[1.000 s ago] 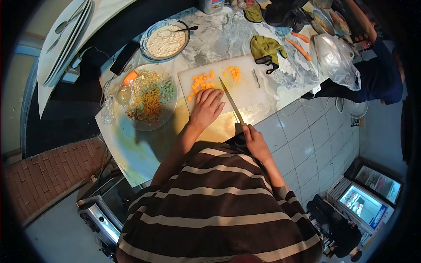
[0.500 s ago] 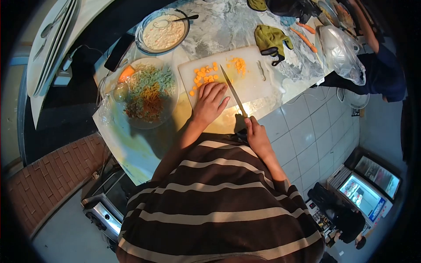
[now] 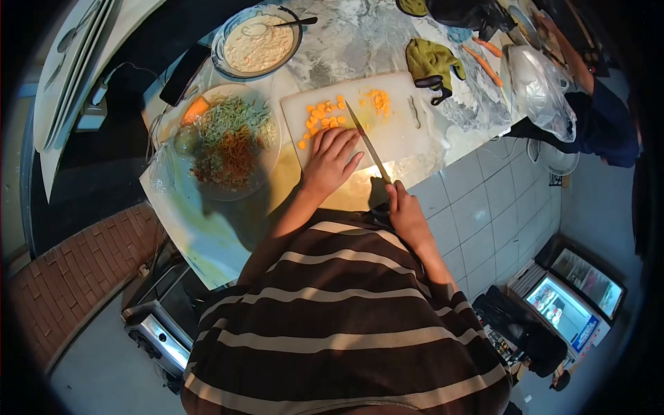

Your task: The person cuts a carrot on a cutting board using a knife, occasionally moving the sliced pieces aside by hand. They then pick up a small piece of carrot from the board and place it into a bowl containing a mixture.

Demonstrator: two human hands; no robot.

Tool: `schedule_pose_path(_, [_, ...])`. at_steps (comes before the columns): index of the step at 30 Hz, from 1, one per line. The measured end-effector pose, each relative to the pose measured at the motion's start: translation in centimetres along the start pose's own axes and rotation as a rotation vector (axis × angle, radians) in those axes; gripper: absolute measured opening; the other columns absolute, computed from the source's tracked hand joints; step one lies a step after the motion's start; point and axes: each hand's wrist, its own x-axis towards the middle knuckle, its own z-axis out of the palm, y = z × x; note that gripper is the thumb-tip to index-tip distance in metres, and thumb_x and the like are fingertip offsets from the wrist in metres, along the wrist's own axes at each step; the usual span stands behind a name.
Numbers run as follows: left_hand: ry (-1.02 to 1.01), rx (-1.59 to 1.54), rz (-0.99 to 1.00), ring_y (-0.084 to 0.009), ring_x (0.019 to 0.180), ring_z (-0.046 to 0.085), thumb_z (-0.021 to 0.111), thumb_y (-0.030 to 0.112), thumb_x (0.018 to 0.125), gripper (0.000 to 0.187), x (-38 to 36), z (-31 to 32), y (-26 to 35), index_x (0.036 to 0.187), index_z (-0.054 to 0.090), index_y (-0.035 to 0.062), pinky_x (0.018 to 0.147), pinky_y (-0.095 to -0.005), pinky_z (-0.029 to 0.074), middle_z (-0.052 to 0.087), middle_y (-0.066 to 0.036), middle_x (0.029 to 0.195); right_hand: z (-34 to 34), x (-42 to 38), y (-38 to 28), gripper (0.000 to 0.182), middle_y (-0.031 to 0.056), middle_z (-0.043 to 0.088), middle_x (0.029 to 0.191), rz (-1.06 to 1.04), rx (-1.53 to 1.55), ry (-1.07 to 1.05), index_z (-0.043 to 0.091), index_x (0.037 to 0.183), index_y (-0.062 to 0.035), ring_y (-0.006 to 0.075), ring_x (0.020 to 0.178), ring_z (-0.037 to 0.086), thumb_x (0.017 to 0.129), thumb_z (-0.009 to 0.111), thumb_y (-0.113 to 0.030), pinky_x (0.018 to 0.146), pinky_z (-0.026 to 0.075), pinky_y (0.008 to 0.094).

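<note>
My right hand (image 3: 407, 213) is closed round the handle of a knife (image 3: 370, 146), whose blade slants up and left over the white cutting board (image 3: 415, 146). Beside the blade, my left hand (image 3: 332, 160) rests on the board with its fingertips curled down; what lies beneath them is hidden. Orange carrot slices (image 3: 319, 115) are scattered just beyond my left fingers. Smaller chopped carrot pieces (image 3: 379, 102) lie on the other side of the blade. Left of the board, a large plate (image 3: 272, 166) holds shredded vegetables (image 3: 234, 142) in green, pale and orange heaps.
A bowl of creamy mixture (image 3: 257, 45) with a spoon stands at the back. Green gloves (image 3: 430, 63), whole carrots (image 3: 484, 63) and a plastic bag (image 3: 541, 90) lie to the right. Another person (image 3: 609, 124) stands at the right edge; a further person (image 3: 543, 349) is at lower right.
The whole view has shifted slightly. My hands and the knife keep nearly the same place on the board. The other person's arm at the upper right has moved a little.
</note>
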Motion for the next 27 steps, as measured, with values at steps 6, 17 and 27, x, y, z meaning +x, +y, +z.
schedule_pose_path(6, [-0.008,0.007,-0.005,-0.0247,0.120,0.051,0.066,0.027,0.088,0.040,-0.1,0.1,0.2,0.119,0.063,0.0016,0.108,-0.0446,0.034,0.060,-0.007,0.124,0.0,0.2,-0.1,0.035,0.0319,0.060,0.068,0.015,0.011,-0.026,0.049,0.099,0.0018,0.0542,0.071,0.058,0.106,0.039,-0.031,0.061,0.046,0.0602])
schedule_pose_path(17, [-0.004,0.042,-0.030,-0.0261,0.120,0.052,0.068,0.023,0.087,0.042,-0.1,0.2,0.3,0.124,0.062,0.0045,0.108,-0.0451,0.034,0.061,-0.007,0.126,-0.3,1.9,3.2,0.043,0.0129,0.054,0.055,0.109,0.303,-0.197,0.053,0.111,-0.0020,0.0293,0.044,0.054,0.105,0.039,-0.043,0.042,0.043,0.0429])
schedule_pose_path(27, [-0.017,0.076,-0.007,-0.0264,0.119,0.052,0.068,0.022,0.086,0.042,0.2,0.1,0.7,0.124,0.062,0.0047,0.107,-0.0453,0.035,0.061,-0.007,0.125,-0.1,0.6,3.5,0.041,0.0261,0.061,0.066,-0.121,0.124,-0.014,0.055,0.114,-0.0011,0.0455,0.059,0.060,0.105,0.042,-0.039,0.050,0.047,0.0508])
